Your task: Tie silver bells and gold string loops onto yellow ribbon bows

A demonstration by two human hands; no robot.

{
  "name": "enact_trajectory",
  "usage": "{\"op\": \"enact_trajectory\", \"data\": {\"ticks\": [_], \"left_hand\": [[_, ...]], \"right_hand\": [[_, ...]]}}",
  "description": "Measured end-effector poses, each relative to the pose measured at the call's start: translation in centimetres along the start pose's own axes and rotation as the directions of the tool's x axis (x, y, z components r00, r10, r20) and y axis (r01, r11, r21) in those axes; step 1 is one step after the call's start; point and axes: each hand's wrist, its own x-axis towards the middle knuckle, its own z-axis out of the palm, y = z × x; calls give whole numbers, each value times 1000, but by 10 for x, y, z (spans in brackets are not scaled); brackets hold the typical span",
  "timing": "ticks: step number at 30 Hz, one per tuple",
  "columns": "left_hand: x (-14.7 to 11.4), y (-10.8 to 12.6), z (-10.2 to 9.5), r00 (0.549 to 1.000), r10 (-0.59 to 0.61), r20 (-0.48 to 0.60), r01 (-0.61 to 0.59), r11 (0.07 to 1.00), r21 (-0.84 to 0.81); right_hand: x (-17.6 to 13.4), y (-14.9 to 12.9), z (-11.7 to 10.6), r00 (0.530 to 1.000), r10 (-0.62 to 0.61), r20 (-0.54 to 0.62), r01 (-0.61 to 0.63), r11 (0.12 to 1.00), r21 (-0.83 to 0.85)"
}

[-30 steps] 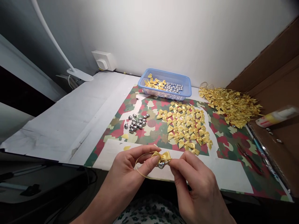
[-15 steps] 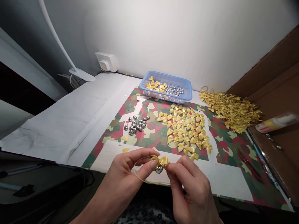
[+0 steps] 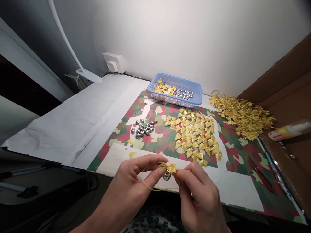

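My left hand (image 3: pixel 138 179) pinches a yellow ribbon bow (image 3: pixel 172 168) between thumb and forefinger. Just below the bow hangs a silver jingle bell (image 3: pixel 167 176), partly covered by my thumb. A thin yellow cord (image 3: pixel 145 183) loops out to the left, behind my left thumb. My right hand (image 3: pixel 199 191) has its thumb and forefinger closed at the bow's right edge, and a thin strand of cord seems to run toward these fingertips. What exactly the right fingers grip is partly hidden.
Silver bells (image 3: pixel 143 128) lie loose on the patterned sheet, left of rows of yellow bows (image 3: pixel 195 134). Behind stands a blue basket (image 3: pixel 175 77) holding bows and bells. At right are a heap of corded bows (image 3: pixel 245 115), a bottle (image 3: pixel 289 131) and pliers (image 3: pixel 261 174).
The view has shifted slightly. Both hands keep nearly the same pinch on the bow, and the bell sits a little more hidden under the left thumb.
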Motion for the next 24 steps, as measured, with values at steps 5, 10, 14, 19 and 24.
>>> {"op": "enact_trajectory", "data": {"ticks": [5, 10, 14, 19, 24], "left_hand": [[0, -4, -1, 1000, -19, 3, 19, 1000, 8], [2, -5, 1, 999, -43, 27, 45, 996, -75], [4, -2, 2, 999, -38, -16, 38, 999, 4], [3, 0, 3, 1000, -24, -5, 24, 1000, -10], [1, -3, 7, 996, -65, 63, 72, 992, -102]], "right_hand": [[-3, -1, 7, 997, 48, -58, -45, 997, 55], [-10, -3, 17, 988, 114, -102, -101, 987, 126], [-11, -5, 18, 986, 113, -122, -100, 989, 106], [-11, -6, 21, 983, 114, -143, -101, 990, 99], [-13, -6, 24, 978, 144, -152, -125, 984, 126]]}}
